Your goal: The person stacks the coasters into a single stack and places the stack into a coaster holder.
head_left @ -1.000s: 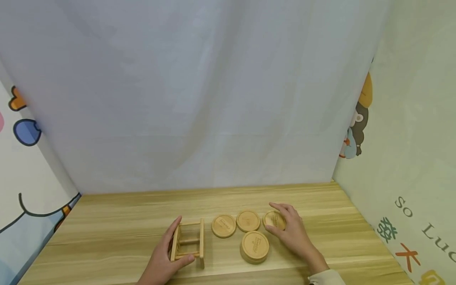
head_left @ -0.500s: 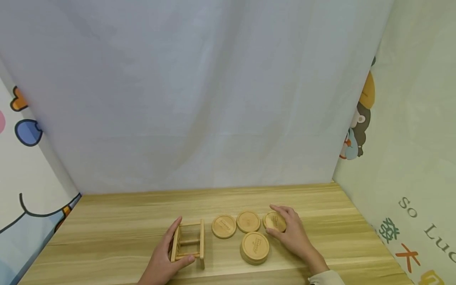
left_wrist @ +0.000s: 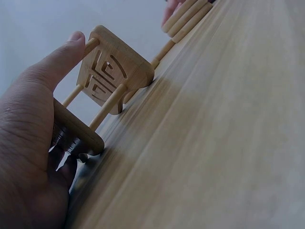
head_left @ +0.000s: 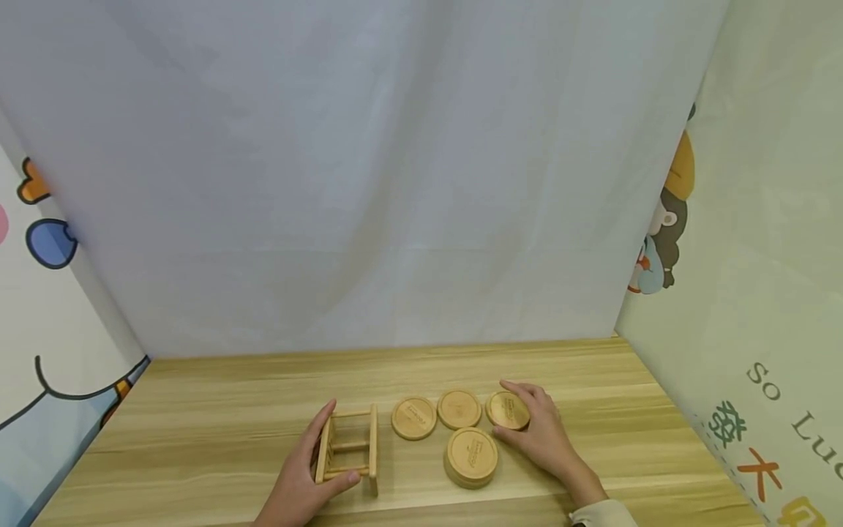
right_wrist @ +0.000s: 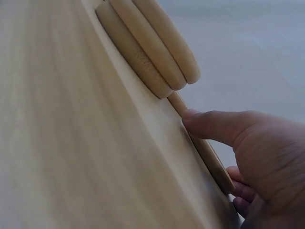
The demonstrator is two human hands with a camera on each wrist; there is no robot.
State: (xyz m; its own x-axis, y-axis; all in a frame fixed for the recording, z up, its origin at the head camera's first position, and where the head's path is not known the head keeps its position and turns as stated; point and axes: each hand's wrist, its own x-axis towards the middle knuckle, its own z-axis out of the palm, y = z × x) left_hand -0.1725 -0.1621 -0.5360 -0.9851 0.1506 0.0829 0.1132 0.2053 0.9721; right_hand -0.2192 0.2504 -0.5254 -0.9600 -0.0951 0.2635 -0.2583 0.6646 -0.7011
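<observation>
On the left, my left hand (head_left: 296, 479) grips a small wooden coaster holder (head_left: 373, 448), thumb over one rod and fingers round its outer panel. In the left wrist view the far panel (left_wrist: 119, 71) shows a cut-out pattern. My right hand (head_left: 548, 439) spans the rightmost round wooden coaster (head_left: 507, 410), thumb at its near edge and fingers at its far side. In the right wrist view the thumb presses this coaster's rim (right_wrist: 212, 162), which lies on the table. Two single coasters, one left (head_left: 413, 418) and one middle (head_left: 459, 408), lie flat between the hands.
A stack of three coasters (head_left: 471, 455) stands just in front of the row, close to my right thumb. The wood-grain table (head_left: 263, 380) ends at a pale curtain (head_left: 395, 219) behind. Printed sheets hang at the left (head_left: 59, 307) and right (head_left: 744, 307).
My right hand has shifted slightly toward me and its thumb has come in against the rightmost coaster's edge. The left hand and the holder have stayed in place.
</observation>
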